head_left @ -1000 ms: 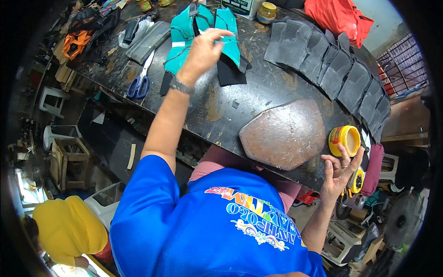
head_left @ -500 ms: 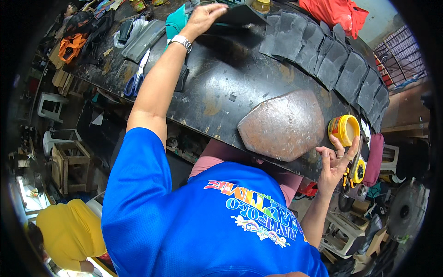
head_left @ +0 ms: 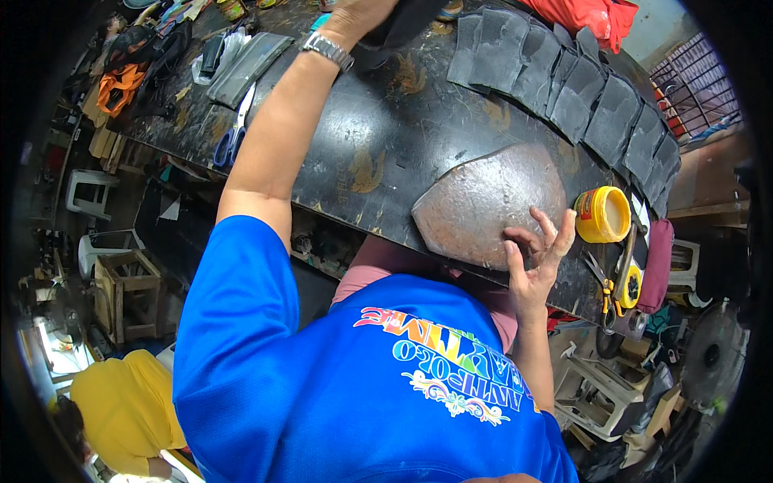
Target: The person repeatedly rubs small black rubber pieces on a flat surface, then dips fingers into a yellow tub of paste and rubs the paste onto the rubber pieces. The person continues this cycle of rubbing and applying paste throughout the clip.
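At the far edge of the view, my left hand (head_left: 362,18) is closed on a dark sheet piece (head_left: 405,26), partly cut off by the frame. My right hand (head_left: 538,262) has its fingers apart, over the near right part of a worn metal plate (head_left: 479,211) with angled edges; whether the fingertips touch it I cannot tell. Just right of that hand stands an open yellow tub (head_left: 602,216) with pale contents. Cut black pieces (head_left: 576,97) lie overlapping in a curved row at the far right.
Blue-handled scissors (head_left: 233,138) lie left of my left forearm. Yellow-handled scissors (head_left: 609,291), a tape roll (head_left: 631,286) and a maroon cloth roll (head_left: 658,266) sit along the right edge. Plastic stools (head_left: 90,193) stand on the floor, and a person in yellow (head_left: 125,410) is at lower left.
My left hand has moved farther away with the dark sheet, partly out of view. My right hand has shifted left from beside the yellow tub to over the metal plate.
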The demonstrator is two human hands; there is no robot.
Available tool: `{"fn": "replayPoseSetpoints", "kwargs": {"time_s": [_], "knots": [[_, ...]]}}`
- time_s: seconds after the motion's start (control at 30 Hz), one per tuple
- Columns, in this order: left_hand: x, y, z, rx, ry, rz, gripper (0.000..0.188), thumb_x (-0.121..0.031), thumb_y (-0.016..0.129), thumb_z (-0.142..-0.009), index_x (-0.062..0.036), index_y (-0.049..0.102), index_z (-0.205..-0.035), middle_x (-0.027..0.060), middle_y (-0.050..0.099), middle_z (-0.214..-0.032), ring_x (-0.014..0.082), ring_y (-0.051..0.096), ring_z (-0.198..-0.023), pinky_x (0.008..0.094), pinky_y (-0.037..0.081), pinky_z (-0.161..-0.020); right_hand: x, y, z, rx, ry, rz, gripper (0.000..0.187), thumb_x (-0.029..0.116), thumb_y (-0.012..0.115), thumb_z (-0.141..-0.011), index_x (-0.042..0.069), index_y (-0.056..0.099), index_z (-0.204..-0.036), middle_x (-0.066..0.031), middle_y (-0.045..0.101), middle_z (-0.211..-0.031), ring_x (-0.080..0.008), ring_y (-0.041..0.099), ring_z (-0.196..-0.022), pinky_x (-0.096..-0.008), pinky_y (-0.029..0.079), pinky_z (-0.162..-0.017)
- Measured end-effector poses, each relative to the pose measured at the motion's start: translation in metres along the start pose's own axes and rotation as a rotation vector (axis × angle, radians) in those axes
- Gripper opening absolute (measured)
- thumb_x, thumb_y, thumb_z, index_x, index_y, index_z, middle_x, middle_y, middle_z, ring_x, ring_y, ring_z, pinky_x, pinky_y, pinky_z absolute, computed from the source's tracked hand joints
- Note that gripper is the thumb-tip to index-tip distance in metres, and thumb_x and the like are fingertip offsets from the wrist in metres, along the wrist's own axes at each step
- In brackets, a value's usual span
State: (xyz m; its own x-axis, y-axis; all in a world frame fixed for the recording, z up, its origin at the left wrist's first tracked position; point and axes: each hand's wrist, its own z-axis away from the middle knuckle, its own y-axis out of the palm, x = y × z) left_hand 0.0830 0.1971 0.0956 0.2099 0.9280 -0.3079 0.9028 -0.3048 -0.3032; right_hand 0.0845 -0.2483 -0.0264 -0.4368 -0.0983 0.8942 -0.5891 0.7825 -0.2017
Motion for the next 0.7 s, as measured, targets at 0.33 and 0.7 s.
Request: {"fn": "replayPoseSetpoints", "kwargs": {"time_s": [0.33,0.7], "knots": [[-0.029,0.021,0.120,0.381,-0.428,0.289,0.023,-0.023,0.069,-0.095,-0.0030,0.074,-0.106,0.0082,0.073,-0.101,0.0167,0.068,-0.095,0.0282,0.052,-0.086,0.009,0.009,-0.046,-0.045,-0.060,-0.064,0.104,-0.007,0.069,-0.083,0.012,0.004,-0.162,-0.0226,0.037,-0.149,-0.0269,0.060,-0.118,-0.0405,0.049,-0.100],[-0.040,0.020,0.147,0.161,-0.291,0.132,0.025,-0.029,0.065,-0.098,-0.0085,0.076,-0.107,0.0058,0.067,-0.113,0.0238,0.057,-0.115,0.0366,0.044,-0.102,-0.006,0.065,-0.152,0.222,-0.334,0.201,0.093,-0.014,0.063,-0.080,0.014,0.024,-0.160,-0.0163,0.044,-0.150,-0.0195,0.059,-0.117,-0.0336,0.051,-0.098]]}}
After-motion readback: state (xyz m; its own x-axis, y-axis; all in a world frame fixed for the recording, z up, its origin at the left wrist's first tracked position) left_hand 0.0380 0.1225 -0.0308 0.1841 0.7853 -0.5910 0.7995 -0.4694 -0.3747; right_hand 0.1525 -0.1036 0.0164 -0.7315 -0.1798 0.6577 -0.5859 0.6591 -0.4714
